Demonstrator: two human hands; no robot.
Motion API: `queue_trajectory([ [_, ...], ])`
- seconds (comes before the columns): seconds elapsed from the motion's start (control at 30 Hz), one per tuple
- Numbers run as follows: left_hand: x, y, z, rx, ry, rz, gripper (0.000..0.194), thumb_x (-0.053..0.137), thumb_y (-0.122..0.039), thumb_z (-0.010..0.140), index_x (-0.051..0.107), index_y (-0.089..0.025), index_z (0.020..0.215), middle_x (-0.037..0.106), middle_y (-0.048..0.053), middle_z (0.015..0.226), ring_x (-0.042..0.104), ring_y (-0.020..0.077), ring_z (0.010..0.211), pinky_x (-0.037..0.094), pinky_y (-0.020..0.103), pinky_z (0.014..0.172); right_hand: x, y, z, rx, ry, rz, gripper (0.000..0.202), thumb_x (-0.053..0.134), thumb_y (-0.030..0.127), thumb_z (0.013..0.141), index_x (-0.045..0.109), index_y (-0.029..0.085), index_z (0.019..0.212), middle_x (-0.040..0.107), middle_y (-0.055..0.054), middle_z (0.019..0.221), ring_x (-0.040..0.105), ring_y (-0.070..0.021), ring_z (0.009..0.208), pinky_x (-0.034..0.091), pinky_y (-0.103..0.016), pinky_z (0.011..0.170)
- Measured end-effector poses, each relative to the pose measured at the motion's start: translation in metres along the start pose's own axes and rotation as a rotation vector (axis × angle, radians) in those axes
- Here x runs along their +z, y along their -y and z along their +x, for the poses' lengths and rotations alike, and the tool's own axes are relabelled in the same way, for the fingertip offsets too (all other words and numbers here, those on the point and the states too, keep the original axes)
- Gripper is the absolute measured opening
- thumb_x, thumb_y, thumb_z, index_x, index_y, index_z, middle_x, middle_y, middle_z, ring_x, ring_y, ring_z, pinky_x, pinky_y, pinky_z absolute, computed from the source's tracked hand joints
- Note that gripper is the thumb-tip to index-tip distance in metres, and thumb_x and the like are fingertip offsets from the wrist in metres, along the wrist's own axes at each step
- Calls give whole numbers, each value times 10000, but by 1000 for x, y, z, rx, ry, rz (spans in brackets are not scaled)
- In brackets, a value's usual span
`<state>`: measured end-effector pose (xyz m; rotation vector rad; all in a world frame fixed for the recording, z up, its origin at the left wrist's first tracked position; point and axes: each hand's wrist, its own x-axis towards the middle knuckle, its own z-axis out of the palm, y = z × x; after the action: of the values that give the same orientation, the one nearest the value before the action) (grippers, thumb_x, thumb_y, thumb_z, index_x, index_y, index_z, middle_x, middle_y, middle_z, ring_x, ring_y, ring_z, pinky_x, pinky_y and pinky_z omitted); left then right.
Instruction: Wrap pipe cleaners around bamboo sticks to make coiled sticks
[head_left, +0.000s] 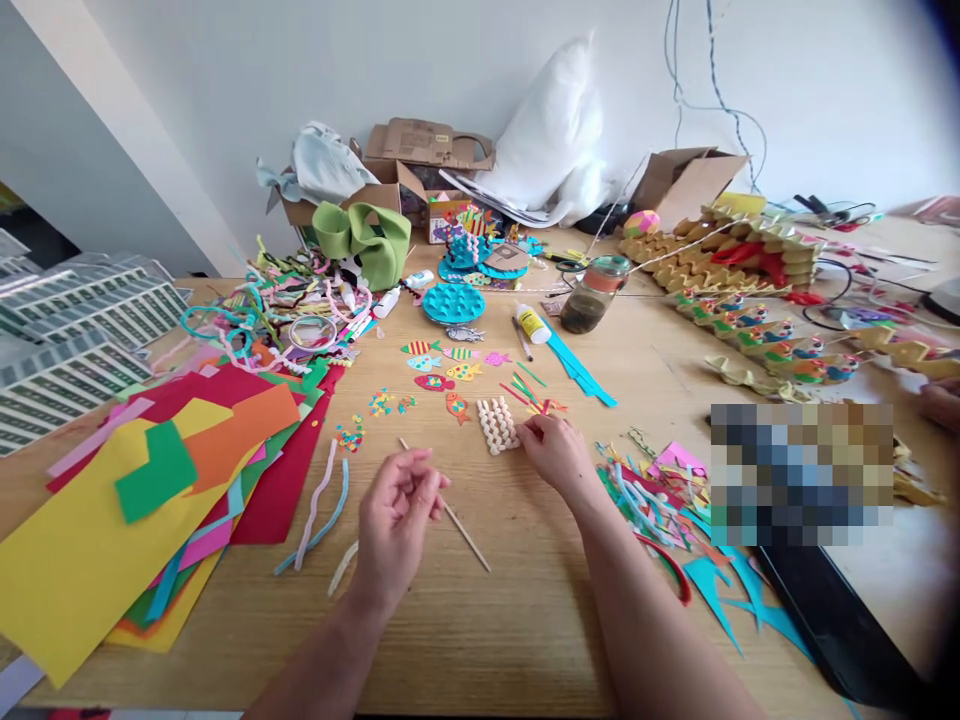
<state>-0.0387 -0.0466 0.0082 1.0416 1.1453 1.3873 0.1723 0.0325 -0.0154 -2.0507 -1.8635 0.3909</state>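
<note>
My left hand [401,525] is raised over the table with its fingers curled round a thin wooden stick [469,540], which slants out on both sides of the fingers. My right hand [559,455] pinches at the right edge of a small block of white bumpy strips [495,425] laid side by side; its fingertips hide what lies between them. Beyond them lie decorated paper fish, among them a red fish [433,383] and an orange fish [457,407]. Little heaps of coloured paper dots [350,434] and narrow paper strips [531,392] are close by.
Coloured paper sheets [82,540] cover the left, below a pile of pipe cleaners [300,310]. Ahead are a glue bottle [532,324], a glass jar [592,300] and a blue bumpy disc [454,302]. Paper scraps [679,490] and a black tray-like object [832,620] lie right. Another person's hand [941,405] shows far right.
</note>
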Motion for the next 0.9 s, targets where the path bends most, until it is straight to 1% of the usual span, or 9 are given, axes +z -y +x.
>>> queue_trajectory([
  [0.1,-7,-4,8,85,-251,-130,243,602,-258,771,542,-181,994,599,-1,710,522,73,529,421,192,478,-3,6,-3,-38,-163,15,189,481,295,818,620,178,768,620,-91,804,531,-216,793,350,-314,706],
  [0.17,-12,-8,13,116,-359,-234,219,600,-252,769,546,-181,970,561,-21,666,501,65,509,397,183,461,-4,17,-9,-141,-243,103,174,497,323,824,583,179,779,594,-66,750,521,-196,759,360,-299,707],
  [0.27,-18,-15,18,175,-451,-319,197,593,-233,771,545,-181,954,553,-21,682,502,63,512,394,187,465,1,39,-26,-381,-78,227,213,482,334,849,524,187,701,560,-36,684,508,-158,682,365,-264,653],
  [0.37,-21,-21,20,222,-497,-343,200,588,-224,771,543,-178,960,556,-15,689,498,70,509,374,194,453,13,60,-46,-579,160,148,239,515,365,833,509,184,678,559,-31,675,503,-156,671,360,-265,647],
  [0.43,-22,-24,20,246,-509,-354,200,591,-226,767,543,-175,954,557,-16,687,488,68,496,360,196,446,20,68,-56,-637,209,53,259,534,396,819,504,181,678,574,-43,703,511,-168,697,359,-274,662],
  [0.57,-27,-31,21,285,-515,-372,191,598,-235,759,547,-179,934,561,-22,672,486,69,488,360,205,454,27,74,-63,-666,204,-102,184,480,290,848,516,171,714,598,-70,752,533,-184,759,358,-283,716],
  [0.73,-39,-55,14,309,-503,-367,152,589,-237,760,565,-176,897,571,-14,676,496,72,496,363,206,455,25,74,-61,-651,220,-152,171,443,212,847,529,162,708,610,-76,748,544,-174,742,357,-269,707],
  [0.83,-52,-67,6,355,-458,-239,117,582,-259,767,581,-164,834,566,-5,662,517,84,528,381,211,474,24,73,-61,-642,225,-164,166,446,198,840,536,160,706,618,-76,746,549,-170,718,355,-267,688],
  [0.9,-60,-67,0,318,-375,-26,124,588,-283,769,588,-168,816,583,8,669,534,103,555,398,225,494,24,73,-61,-657,208,-192,170,441,202,844,544,156,717,623,-82,751,554,-177,719,354,-273,689],
])
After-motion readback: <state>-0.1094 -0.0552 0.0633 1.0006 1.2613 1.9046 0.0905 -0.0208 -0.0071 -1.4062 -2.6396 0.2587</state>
